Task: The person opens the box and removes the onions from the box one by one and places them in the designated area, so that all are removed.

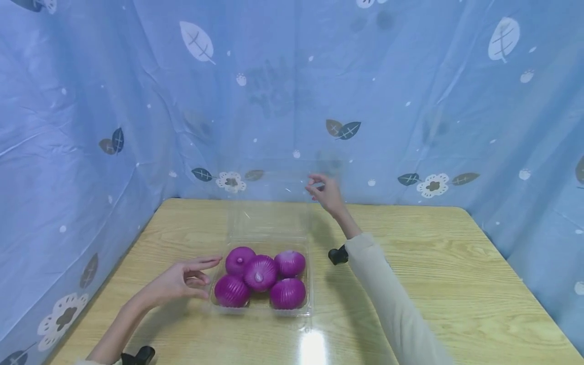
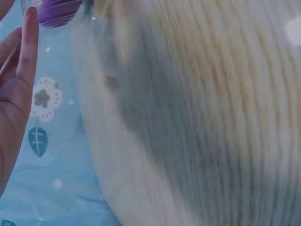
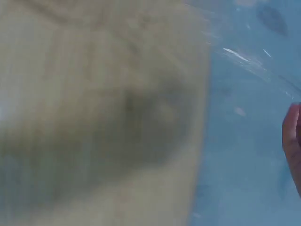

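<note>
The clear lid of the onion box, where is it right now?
In the head view the lid stands raised behind the tray of purple onions, mid-table. The right hand holds its top right edge.

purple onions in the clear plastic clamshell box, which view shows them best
The head view: all five purple onions sit in plain sight inside the clear plastic clamshell box. The left wrist view catches only part of one onion; the right wrist view shows none.

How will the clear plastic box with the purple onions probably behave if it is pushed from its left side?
The box looks thin, so its wall may flex. The table is glossy, so it would probably slide, not tip. The five onions are round, one lying on the others, and may roll inside.
</note>
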Demonstrator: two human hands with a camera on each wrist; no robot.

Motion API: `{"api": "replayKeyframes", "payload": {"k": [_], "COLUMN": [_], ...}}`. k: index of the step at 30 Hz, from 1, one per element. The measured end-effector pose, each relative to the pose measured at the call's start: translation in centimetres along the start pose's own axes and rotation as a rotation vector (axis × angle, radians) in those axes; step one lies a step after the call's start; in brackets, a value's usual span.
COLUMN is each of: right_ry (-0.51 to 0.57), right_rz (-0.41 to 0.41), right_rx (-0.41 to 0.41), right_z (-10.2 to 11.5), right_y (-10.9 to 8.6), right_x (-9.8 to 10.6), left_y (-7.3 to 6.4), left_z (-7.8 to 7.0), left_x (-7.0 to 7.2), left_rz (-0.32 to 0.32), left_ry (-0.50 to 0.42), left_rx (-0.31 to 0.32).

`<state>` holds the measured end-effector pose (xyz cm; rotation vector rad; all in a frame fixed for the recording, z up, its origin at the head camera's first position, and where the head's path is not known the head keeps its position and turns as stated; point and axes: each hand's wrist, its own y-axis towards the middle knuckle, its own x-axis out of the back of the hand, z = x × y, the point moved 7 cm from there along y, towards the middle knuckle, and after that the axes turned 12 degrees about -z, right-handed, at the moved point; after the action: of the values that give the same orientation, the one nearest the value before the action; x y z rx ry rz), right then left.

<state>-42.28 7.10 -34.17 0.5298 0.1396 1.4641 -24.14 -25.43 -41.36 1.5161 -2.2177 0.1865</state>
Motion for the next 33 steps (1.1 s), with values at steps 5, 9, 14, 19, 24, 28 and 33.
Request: {"api": "replayKeyframes", "payload": {"k": [5,9,14,19,24,28,33], "right_ry": [0.097,0.128,0.039,-0.051,-0.036,-0.002,0.058], "right_rz": [0.046,0.050,0.122,0.188,0.200,0.210,0.278], "right_rx": [-0.142,-0.184,-0.196,-0.194,-0.232,-0.253,-0.266], "right_z": [-3.4,-4.7,-5.8,-6.8,-7.5,-7.7,-7.1], "right_y": [-2.2,-3.3,-4.2,-5.2,-5.9,-6.1,-6.7], "right_x": [-1.1,-1.3,-1.6,-1.8,-1.7,-1.6,-1.5], "left_y": [-0.3,-0.5,-0.6,-0.6,-0.6,-0.6,-0.8], "left_z": [-0.3,-0.5,-0.5,-0.4,-0.3,-0.2,-0.4], "left_x": [-0.2,-0.1,-0.2,-0.5,-0.7,-0.8,-0.8], "left_rz": [0.005,0.005,0.004,0.015,0.021,0.032,0.040], "left_ry": [-0.009,-0.020,-0.022,-0.035,-0.045,-0.055,-0.057], "left_rx": [-0.001,0.002,0.011,0.012,0.011,0.007,0.005]}}
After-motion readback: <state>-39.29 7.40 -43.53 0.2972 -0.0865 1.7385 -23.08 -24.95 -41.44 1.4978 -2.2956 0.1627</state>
